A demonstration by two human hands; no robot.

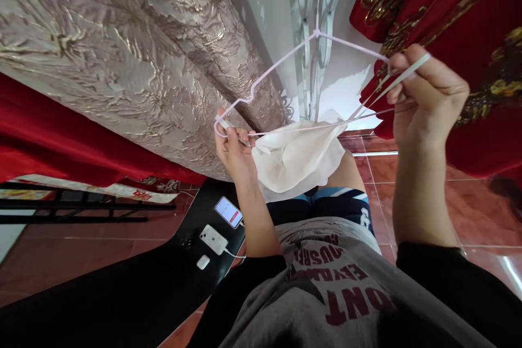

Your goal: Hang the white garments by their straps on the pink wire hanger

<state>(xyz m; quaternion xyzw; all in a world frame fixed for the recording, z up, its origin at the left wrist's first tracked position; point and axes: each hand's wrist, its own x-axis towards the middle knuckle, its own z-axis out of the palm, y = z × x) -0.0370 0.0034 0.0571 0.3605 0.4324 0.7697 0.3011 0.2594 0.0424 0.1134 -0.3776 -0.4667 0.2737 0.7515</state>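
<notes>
Cream garment low between the hands, over the wearer's lap. Left hand: fingers closed on the pink hanger at its left end. Right hand: fingers pinching a taut strap by its right end. Two phones near left; red fabric right.

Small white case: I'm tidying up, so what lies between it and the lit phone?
In the head view, a white phone, back up, lies between the small white case and the lit phone.

hanger between left hand and right hand | cloth below | phones on bench, left | grille behind
</notes>
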